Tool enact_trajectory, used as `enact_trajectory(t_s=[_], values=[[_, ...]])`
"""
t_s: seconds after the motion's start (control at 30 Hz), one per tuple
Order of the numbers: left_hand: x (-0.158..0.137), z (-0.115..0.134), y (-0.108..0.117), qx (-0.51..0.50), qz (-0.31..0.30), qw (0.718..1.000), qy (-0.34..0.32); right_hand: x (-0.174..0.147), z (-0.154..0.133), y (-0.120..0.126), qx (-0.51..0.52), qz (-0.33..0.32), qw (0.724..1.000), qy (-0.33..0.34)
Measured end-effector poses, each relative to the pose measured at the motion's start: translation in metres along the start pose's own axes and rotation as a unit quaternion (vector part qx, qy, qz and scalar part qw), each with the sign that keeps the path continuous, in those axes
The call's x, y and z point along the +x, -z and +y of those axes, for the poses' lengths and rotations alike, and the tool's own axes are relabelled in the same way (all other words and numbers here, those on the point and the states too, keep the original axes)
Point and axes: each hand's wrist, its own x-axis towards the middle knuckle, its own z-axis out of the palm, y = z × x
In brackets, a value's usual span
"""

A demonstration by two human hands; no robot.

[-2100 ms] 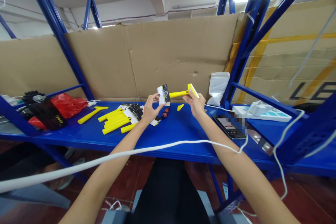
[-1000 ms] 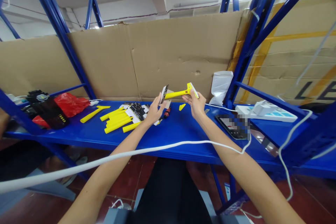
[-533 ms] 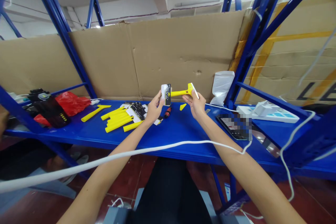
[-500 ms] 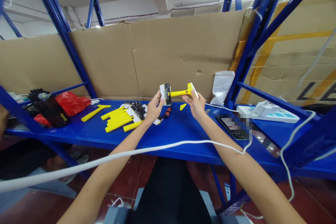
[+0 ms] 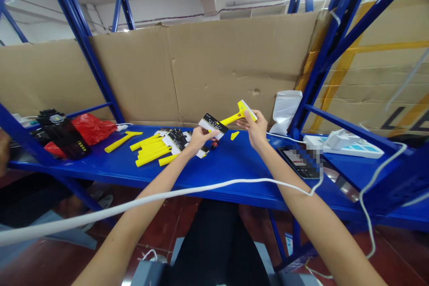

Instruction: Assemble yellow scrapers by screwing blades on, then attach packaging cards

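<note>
A yellow scraper (image 5: pixel 231 119) slants up to the right above the blue shelf, its wide head with a white edge at the upper end. My right hand (image 5: pixel 255 129) is closed round the scraper near that head. Pinched in my left hand (image 5: pixel 200 137) is a black-and-white printed card (image 5: pixel 214 125), which overlaps the lower end of the scraper's handle. Whether the handle passes through the card cannot be made out. A small yellow piece (image 5: pixel 235 135) lies on the shelf between my hands. Partly behind the card sits a small red-and-black object (image 5: pixel 214 145).
Several yellow handles (image 5: pixel 152 155) and printed cards (image 5: pixel 176 138) lie to the left, near another yellow scraper (image 5: pixel 121 141). Further left are a black bottle (image 5: pixel 63 136) and a red bag (image 5: pixel 94 127). A phone (image 5: pixel 298 163) and power strip (image 5: pixel 345 147) lie right; a white cable (image 5: pixel 201 189) crosses in front.
The card has tilted and dropped slightly with my left hand. The scraper has turned from nearly level to a slant, its head end moving up and right in my right hand.
</note>
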Motion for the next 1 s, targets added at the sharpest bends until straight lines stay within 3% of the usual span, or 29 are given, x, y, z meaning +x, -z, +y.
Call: enact_trajectory(t_s=[0.1,0.23,0.57,0.83,1.0], values=[[-0.002,0.002,-0.002,-0.017,-0.051,0.997,0.047,0.004,-0.006,0.004,-0.044,-0.011,0.998,0.050],[-0.003,0.000,-0.004,-0.036,-0.061,0.995,0.069,0.008,-0.011,0.010,-0.076,-0.032,0.993,0.088],[-0.008,0.004,-0.005,-0.073,-0.093,0.987,0.109,0.001,-0.030,0.003,-0.104,-0.036,0.990,0.086],[-0.016,0.011,-0.022,-0.120,-0.110,0.980,0.117,-0.009,-0.035,-0.007,-0.193,-0.118,0.964,0.137],[-0.023,0.015,-0.036,-0.125,-0.078,0.983,0.112,-0.012,-0.029,-0.007,-0.228,-0.153,0.953,0.126]])
